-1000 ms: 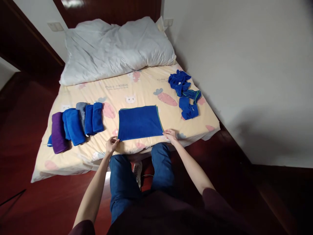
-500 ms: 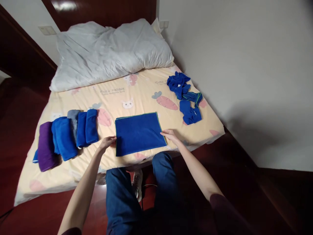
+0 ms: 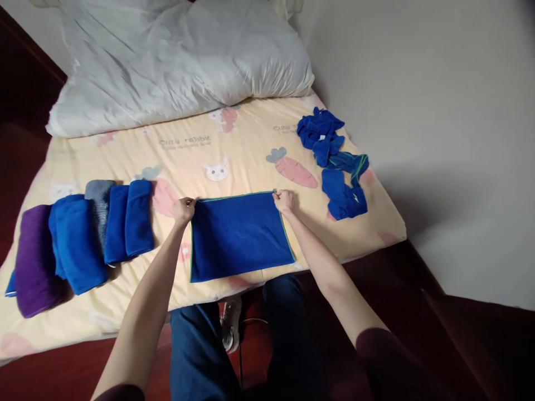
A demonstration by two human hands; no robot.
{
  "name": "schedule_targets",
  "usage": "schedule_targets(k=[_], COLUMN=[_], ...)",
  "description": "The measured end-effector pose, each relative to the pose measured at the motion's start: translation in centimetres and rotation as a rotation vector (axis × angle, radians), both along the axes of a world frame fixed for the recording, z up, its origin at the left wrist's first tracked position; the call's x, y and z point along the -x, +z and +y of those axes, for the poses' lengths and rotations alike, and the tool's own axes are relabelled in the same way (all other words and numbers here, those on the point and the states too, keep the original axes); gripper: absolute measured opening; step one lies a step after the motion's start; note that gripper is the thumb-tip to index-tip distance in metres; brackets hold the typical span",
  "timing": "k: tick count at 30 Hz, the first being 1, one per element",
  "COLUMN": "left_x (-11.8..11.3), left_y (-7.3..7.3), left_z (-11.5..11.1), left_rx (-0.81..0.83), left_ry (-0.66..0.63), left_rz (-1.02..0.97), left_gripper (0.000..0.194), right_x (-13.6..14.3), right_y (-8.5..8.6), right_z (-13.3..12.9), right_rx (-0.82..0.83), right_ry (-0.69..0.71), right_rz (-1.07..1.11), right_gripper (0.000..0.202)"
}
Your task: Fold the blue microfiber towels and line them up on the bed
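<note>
A blue cloth point(image 3: 240, 236) with green edging lies flat as a rectangle near the bed's front edge. My left hand point(image 3: 185, 210) is closed on its far left corner, thumb and fingers pinched together. At the far right corner, my right hand point(image 3: 283, 201) pinches the edge in the same way. To the left is a row of rolled or folded cloths: a purple one point(image 3: 38, 260), several blue ones point(image 3: 81, 245) and a grey one point(image 3: 99, 206). Crumpled blue cloths point(image 3: 343, 194) lie to the right.
The bed point(image 3: 234, 145) has a yellow sheet printed with rabbits and carrots. A large pale pillow point(image 3: 179, 61) lies across its far end. A white wall point(image 3: 438, 139) stands on the right, and my legs are at the front edge.
Both hands have moved from the cloth's sides to its far corners and closed there. The view has moved closer to the bed, so things appear larger.
</note>
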State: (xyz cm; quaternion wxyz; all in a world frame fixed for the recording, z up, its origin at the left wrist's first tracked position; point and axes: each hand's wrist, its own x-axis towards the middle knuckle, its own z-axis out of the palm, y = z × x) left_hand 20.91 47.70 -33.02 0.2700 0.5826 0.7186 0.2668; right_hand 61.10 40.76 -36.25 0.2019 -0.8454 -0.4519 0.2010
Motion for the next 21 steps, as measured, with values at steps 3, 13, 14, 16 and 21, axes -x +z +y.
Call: schedule_targets(k=[3,13,14,16,21], left_x=[-0.1,0.7,0.9,1.5,3.2], left_y=[-0.3,-0.3,-0.2,0.1,0.6], left_z=[0.3,1.6,1.9,2.7,3.8], left_rx=[-0.029,-0.005,0.026,0.077,0.129], left_ry=[-0.006,-0.222,-0.246,-0.286,-0.328], left_rz=[0.051,0.260,0.255,0.238,0.090], left_gripper=[0.022,0.026,0.022,0.012,0.015], right_x=[-0.2,-0.1,-0.1,-0.4,-1.9], right_y=[0.2,1.1,1.1,1.1,0.6], right_z=[-0.5,1.0,1.5,2.3,3.8], right_rx=[0.033,-0.006,-0.009,-0.012,-0.058], right_ry=[-0.034,0.097,0.102,0.102,0.121], right_rz=[-0.035,-0.064,-0.043,0.022,0.118], right_gripper=[0.027,0.018,0.018,0.021,0.017])
